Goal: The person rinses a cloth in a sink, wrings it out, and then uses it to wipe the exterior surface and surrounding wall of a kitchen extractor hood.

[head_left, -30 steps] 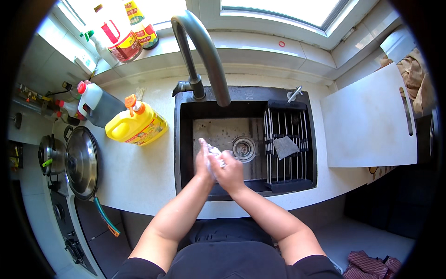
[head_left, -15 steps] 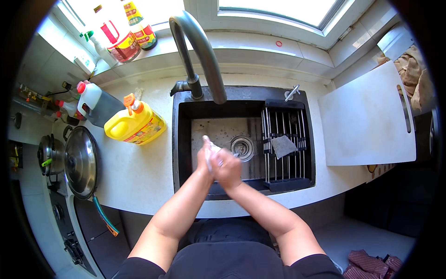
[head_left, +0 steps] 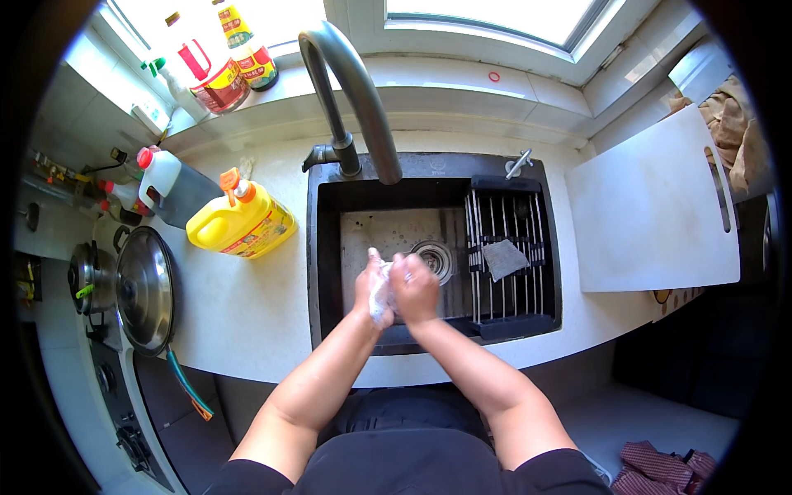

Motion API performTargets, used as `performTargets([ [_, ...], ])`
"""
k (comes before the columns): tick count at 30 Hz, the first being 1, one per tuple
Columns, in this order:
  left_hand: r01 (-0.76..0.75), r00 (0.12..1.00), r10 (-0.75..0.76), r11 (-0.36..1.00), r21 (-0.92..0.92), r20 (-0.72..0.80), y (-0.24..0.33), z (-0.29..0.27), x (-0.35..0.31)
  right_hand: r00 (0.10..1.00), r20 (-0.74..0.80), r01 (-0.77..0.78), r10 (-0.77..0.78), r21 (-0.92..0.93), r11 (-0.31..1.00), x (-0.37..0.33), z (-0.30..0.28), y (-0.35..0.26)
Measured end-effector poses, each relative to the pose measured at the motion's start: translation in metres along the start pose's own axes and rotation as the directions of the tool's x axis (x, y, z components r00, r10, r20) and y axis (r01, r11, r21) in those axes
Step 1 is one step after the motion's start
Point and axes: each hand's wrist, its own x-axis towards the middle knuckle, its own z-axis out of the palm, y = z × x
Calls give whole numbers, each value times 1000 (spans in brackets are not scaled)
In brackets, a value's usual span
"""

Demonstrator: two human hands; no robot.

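Observation:
Both my hands are close together over the dark sink (head_left: 323, 247), left of its drain. White, foamy lather covers the palm side of my left hand (head_left: 363, 285), whose thumb points up and whose fingers look stretched out. Against that palm is my right hand (head_left: 418, 290), its fingers curled in, slightly smeared by motion; I make out nothing held in them. The tall grey faucet (head_left: 367, 99) arches over the back of the sink, and no water shows from its spout.
A folding rack (head_left: 503, 301) with a grey cloth (head_left: 504, 260) spans the sink's right side. On the left counter stand a yellow jug (head_left: 243, 221), a dark-filled jug (head_left: 181, 194) and a lidded pan (head_left: 144, 289). A white cutting board (head_left: 652, 210) is at the right.
My right hand has shifted slightly right and no longer overlaps the left one so much. More of the white lather on my left palm shows. The rest stands as before.

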Motion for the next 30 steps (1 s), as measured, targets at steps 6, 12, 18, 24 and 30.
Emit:
performTargets([
  [6,96,995,-96,995,-38,-4,3,17,-19,991,20,-134,134,2,991,11,-4,24],
  [12,-19,999,20,1000,-22,40,40,23,-30,804,361,-593,473,547,590,32,-33,40],
  [18,-93,993,92,996,13,71,34,25,-37,987,6,-159,158,42,986,15,-37,25],
  [24,-37,973,-21,969,244,229,20,28,-53,827,356,-557,435,624,548,-11,-25,25],
  [30,-97,987,156,765,637,-38,38,5,-32,604,709,-747,364,663,-52,4,-45,15],
])
